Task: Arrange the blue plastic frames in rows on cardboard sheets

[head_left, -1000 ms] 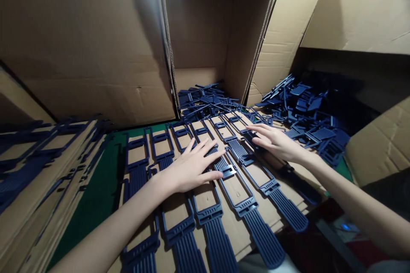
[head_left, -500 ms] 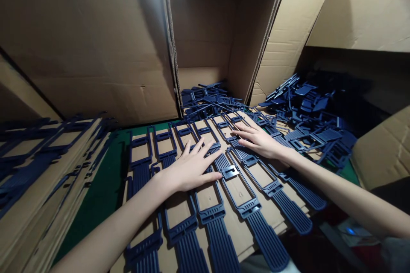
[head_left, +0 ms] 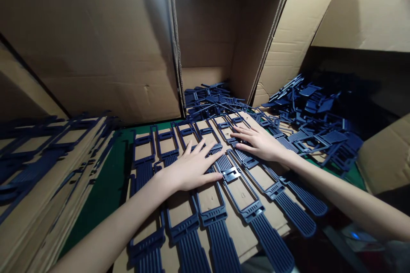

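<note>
Cardboard sheet point(head_left: 246, 231) carries navy ribbed-tab frames point(head_left: 272, 243); over it, left hand point(head_left: 188, 171) and right hand point(head_left: 261, 143) splay, seemingly gripping nothing; light pressure should preserve alignment.

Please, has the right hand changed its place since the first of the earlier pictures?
Yes. Judged against the open cardboard box, the right hand has moved leftward, closer to the left hand.
</note>
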{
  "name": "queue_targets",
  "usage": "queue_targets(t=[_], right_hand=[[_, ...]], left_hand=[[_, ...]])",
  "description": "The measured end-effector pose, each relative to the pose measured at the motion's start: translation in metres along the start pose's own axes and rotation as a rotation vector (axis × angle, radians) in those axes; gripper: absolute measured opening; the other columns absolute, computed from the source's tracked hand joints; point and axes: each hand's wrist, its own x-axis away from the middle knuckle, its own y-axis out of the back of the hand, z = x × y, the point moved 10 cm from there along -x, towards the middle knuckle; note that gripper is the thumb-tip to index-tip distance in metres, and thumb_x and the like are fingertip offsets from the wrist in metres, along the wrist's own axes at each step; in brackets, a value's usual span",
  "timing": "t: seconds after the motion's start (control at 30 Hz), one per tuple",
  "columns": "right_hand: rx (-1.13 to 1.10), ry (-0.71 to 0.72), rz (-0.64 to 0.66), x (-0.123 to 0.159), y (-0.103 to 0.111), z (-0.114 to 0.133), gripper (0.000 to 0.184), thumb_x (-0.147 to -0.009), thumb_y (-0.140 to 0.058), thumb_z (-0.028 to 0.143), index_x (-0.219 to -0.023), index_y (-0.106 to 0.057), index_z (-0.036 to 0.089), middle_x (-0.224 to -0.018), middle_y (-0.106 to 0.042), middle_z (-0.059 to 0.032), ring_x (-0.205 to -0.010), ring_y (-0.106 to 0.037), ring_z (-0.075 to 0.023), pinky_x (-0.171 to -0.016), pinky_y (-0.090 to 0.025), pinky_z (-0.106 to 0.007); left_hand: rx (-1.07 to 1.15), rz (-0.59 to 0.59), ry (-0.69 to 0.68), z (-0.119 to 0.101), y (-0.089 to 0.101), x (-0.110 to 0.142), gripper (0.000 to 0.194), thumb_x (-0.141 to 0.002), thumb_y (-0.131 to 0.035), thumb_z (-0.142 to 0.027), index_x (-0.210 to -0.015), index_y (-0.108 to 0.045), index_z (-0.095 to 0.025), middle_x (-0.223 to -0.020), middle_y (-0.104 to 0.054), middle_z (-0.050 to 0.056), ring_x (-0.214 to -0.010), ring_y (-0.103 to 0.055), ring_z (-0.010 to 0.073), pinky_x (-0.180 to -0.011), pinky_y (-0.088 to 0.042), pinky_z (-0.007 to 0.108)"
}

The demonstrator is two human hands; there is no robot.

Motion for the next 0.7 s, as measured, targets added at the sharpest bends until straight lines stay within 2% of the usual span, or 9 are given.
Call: queue_targets(t=[0.17,0.27,0.37,0.5,0.57,0.7], right_hand=[[0.012,0.031,-0.077,-0.001,0.009,-0.001,0.051,-0.091,-0.043,0.053,-0.131,-0.056,0.024,-0.147,-0.04,-0.009,-0.136,-0.036,-0.0273,-0.112,-0.029,-0.049],[-0.022,0.117,-0.147,0.005,0.025,0.018,0.042,-0.091,-0.048,0.045,-0.124,-0.059,0.023,-0.144,-0.043,-0.0102,-0.132,-0.04,-0.0263,-0.11,-0.032,-0.047],[-0.134,0.276,-0.077,0.018,0.033,0.057,0.034,-0.091,-0.05,0.038,-0.12,-0.06,0.023,-0.139,-0.048,-0.0086,-0.128,-0.045,-0.0215,-0.108,-0.037,-0.039],[-0.208,0.404,0.073,0.038,0.025,0.095,0.031,-0.089,-0.055,0.035,-0.118,-0.062,0.023,-0.134,-0.052,-0.0085,-0.125,-0.048,-0.0207,-0.106,-0.039,-0.037],[-0.198,0.41,0.093,0.043,0.018,0.099,0.032,-0.089,-0.056,0.034,-0.119,-0.062,0.023,-0.134,-0.053,-0.0089,-0.125,-0.048,-0.0213,-0.106,-0.04,-0.038],[-0.185,0.37,0.072,0.044,0.009,0.091,0.031,-0.089,-0.055,0.035,-0.117,-0.063,0.023,-0.133,-0.054,-0.0089,-0.124,-0.049,-0.0214,-0.105,-0.041,-0.039]], left_hand=[[-0.025,-0.02,-0.029,-0.001,0.002,0.0,0.06,-0.094,-0.033,-0.059,-0.148,-0.018,-0.037,-0.157,-0.016,0.004,-0.144,-0.007,0.0333,-0.112,-0.007,0.059],[-0.049,-0.032,-0.03,-0.001,0.003,0.0,0.061,-0.093,-0.032,-0.06,-0.147,-0.024,-0.033,-0.156,-0.017,0.005,-0.144,-0.009,0.0332,-0.113,-0.009,0.057],[-0.075,-0.04,-0.018,-0.001,0.003,-0.001,0.065,-0.093,-0.034,-0.061,-0.148,-0.025,-0.026,-0.156,-0.017,0.009,-0.143,-0.01,0.0339,-0.113,-0.01,0.056],[-0.095,-0.045,-0.02,0.0,0.004,-0.001,0.069,-0.093,-0.035,-0.06,-0.148,-0.023,-0.02,-0.155,-0.02,0.012,-0.144,-0.01,0.0321,-0.114,-0.009,0.054],[-0.105,-0.059,-0.038,0.0,0.007,0.0,0.069,-0.093,-0.035,-0.06,-0.147,-0.025,-0.019,-0.154,-0.022,0.012,-0.144,-0.011,0.03,-0.114,-0.008,0.052],[-0.141,-0.115,-0.045,0.003,0.016,0.004,0.063,-0.092,-0.039,-0.058,-0.143,-0.036,-0.02,-0.151,-0.03,0.011,-0.143,-0.017,0.0292,-0.114,-0.011,0.05]])
